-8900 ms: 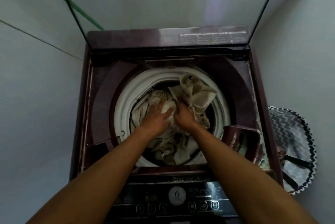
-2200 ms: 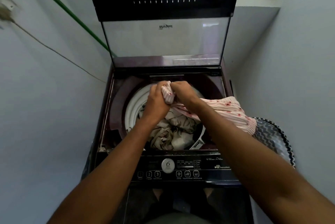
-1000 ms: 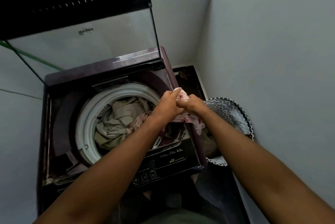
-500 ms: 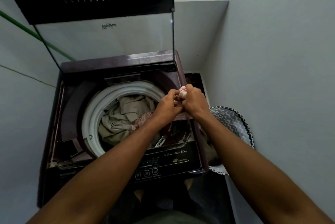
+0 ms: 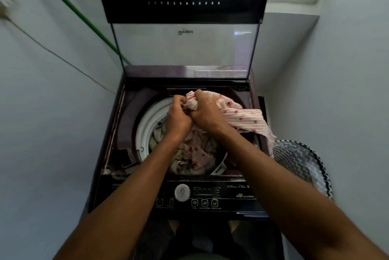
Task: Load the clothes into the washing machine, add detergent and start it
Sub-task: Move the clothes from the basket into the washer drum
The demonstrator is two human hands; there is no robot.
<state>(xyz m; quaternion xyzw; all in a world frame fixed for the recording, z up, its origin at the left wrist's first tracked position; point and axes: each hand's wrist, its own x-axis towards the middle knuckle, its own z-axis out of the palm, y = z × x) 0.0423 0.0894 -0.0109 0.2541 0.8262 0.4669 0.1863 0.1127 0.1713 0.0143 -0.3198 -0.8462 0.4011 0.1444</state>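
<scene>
A top-loading washing machine stands open, its glass lid raised at the back. Over its drum both my hands grip a pink striped garment with small red flowers. My left hand and my right hand are side by side, bunching the cloth. One end of the garment hangs into the white-rimmed drum and the other trails over the machine's right edge. Beige clothes lie in the drum beneath it.
A laundry basket with a grey zigzag pattern sits on the floor to the right of the machine. The control panel with a round dial and buttons faces me at the front. Walls close in on both sides; a green hose runs behind.
My hands have carried the pink garment from the machine's right edge to above the drum, and more of it now hangs inside. The view has swung back to centre on the machine.
</scene>
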